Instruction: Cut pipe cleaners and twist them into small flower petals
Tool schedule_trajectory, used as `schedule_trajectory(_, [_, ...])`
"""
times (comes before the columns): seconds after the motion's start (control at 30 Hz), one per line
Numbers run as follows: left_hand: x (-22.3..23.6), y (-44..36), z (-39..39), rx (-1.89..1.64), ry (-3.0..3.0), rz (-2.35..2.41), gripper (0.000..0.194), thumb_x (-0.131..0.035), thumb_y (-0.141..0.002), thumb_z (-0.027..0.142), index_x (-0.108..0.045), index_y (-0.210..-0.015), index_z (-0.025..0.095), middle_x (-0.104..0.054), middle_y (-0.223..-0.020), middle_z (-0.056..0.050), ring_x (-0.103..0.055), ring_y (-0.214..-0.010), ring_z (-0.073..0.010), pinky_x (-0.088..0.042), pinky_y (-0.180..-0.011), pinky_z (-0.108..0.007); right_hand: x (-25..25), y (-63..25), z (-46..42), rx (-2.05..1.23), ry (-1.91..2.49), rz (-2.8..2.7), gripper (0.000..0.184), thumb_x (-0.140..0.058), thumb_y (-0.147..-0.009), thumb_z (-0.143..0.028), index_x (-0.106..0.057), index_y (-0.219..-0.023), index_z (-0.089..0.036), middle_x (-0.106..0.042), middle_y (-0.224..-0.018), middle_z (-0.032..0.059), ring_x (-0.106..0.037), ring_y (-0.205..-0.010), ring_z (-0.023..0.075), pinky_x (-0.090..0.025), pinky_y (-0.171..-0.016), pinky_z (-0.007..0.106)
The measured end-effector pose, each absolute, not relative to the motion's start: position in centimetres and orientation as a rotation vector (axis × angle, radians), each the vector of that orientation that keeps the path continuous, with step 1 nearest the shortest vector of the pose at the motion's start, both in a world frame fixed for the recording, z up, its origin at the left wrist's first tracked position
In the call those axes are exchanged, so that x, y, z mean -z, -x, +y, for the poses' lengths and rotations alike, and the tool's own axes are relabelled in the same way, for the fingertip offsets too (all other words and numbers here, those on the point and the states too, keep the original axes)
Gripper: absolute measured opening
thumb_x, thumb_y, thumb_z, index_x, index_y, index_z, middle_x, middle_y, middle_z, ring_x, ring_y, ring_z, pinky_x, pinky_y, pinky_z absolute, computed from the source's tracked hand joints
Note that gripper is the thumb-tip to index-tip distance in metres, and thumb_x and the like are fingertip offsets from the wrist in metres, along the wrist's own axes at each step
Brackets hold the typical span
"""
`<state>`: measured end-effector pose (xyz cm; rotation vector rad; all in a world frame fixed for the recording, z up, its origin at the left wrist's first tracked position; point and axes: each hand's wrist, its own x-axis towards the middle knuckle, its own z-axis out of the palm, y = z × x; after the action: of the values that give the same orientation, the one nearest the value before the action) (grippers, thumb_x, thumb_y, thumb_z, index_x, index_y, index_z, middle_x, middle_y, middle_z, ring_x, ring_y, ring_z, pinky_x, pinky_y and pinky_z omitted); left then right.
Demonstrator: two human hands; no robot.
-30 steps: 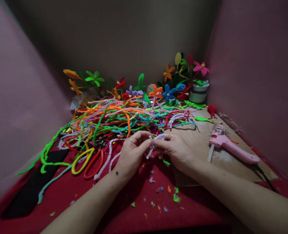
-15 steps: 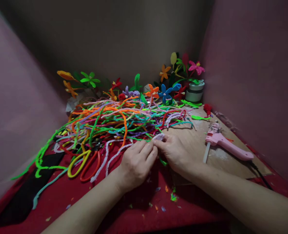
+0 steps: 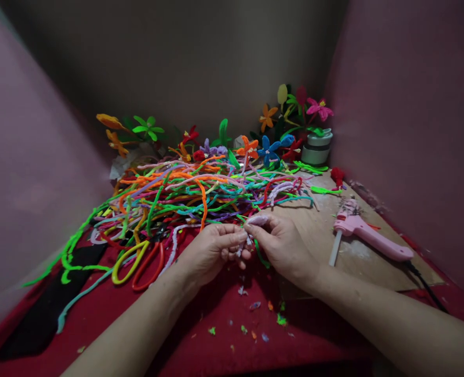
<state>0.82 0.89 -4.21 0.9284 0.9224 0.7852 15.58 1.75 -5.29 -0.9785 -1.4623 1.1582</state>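
While pinching a lilac fuzzy strip (image 3: 260, 220) in the right hand (image 3: 289, 246), grasps its lower end with the fingertips of the left hand (image 3: 210, 246), over the red tabletop (image 3: 200, 348), just before a heap of fuzzy stems (image 3: 177, 191). Has scissors (image 3: 114, 269) near the left forearm, a pink glue gun (image 3: 373, 240) on the brown board (image 3: 308, 230) at right, and flowers (image 3: 269, 151) behind the heap.

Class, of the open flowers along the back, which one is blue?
The blue flower, just right of an orange flower and left of the pale jar. The other open blooms show orange, green, red, purple or pink.
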Motion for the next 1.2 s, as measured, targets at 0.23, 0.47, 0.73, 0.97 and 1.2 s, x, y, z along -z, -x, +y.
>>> schedule_trajectory(0.23, [3.7, -1.7, 0.1, -0.908, -1.673, 1.362, 0.018, -0.051, -0.077, 0.025, -0.051, -0.062, 0.015, -0.05, -0.055, 0.001, -0.046, -0.05, -0.0097, -0.036, -0.05, -0.022, 5.3, -15.4, 1.5, -1.046, 1.038, -1.512, 0.013, -0.052, -0.076, -0.021, -0.061, -0.068, -0.016, -0.061, -0.068, 0.0025, -0.055, -0.066, 0.0145, -0.042, -0.065, 0.026])
schedule_trajectory(0.47, [4.3, -1.6, -0.4, -0.725, -3.265, 1.464, 0.021, -0.04, -0.085, 0.014, -0.055, -0.07, 0.016, -0.055, -0.067, -0.006, -0.05, -0.064, -0.017, -0.036, -0.062, -0.031, 6.0, -14.7, 1.9, -1.44, 0.994, -1.19, 0.016, -0.058, -0.068, -0.027, -0.05, -0.059, -0.017, -0.046, -0.053, -0.0038, -0.039, -0.05, 0.009, -0.033, -0.048, 0.022])
schedule_trajectory(0.73, [4.2, -0.3, 1.1, -1.006, -1.753, 1.333, 0.01, -0.05, -0.078, 0.019, -0.057, -0.084, 0.015, -0.06, -0.073, -0.003, -0.054, -0.062, -0.0129, -0.044, -0.057, -0.025, 4.7, -15.5, 2.1, -1.611, 0.858, -1.124, 0.017, -0.059, -0.069, -0.027, -0.052, -0.059, -0.015, -0.045, -0.05, -0.0051, -0.037, -0.045, 0.0062, -0.028, -0.044, 0.02])
schedule_trajectory(0.97, [3.9, 0.6, 1.6, -0.68, -0.913, 0.818, 0.035, -0.048, -0.08, 0.042, -0.06, -0.073, 0.01, -0.06, -0.06, -0.006, -0.05, -0.039, -0.0097, -0.039, -0.034, -0.02, 3.5, -15.8, 1.6, -1.647, 0.756, -1.209, 0.013, -0.06, -0.07, -0.026, -0.059, -0.064, -0.015, -0.058, -0.059, -0.0009, -0.051, -0.054, 0.0096, -0.039, -0.055, 0.023])
schedule_trajectory(1.2, [2.7, 0.0, 0.2, -0.71, -1.618, 1.256, 0.024, -0.051, -0.08, 0.034, -0.06, -0.07, 0.014, -0.06, -0.061, -0.003, -0.053, -0.049, -0.0116, -0.043, -0.045, -0.021, 3.7, -15.8, 1.4, -1.41, 1.009, -1.278, 0.01, -0.06, -0.068, -0.024, -0.059, -0.063, -0.015, -0.054, -0.057, -0.003, -0.047, -0.055, 0.0092, -0.037, -0.055, 0.023])
